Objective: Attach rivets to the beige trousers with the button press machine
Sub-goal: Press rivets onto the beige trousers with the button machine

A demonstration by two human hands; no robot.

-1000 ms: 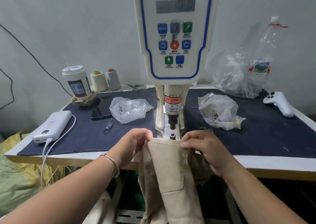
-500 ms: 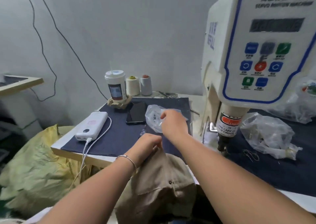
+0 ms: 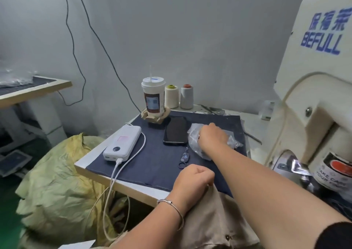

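The beige trousers hang bunched off the tabletop's edge at six o'clock; my cream button press machine stands at three o'clock.

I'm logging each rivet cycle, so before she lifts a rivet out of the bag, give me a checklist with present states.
1. Right hand at the clear bag: ok, it rests on the bag.
2. Rivet between the fingers: cannot tell, the hand hides them.
3. Left hand keeps the trousers: ok, it grips the cloth at the table's edge.
4. Trousers under the press: not ok, they lie off to its left.
5. Hands away from the press: ok, both are left of it.
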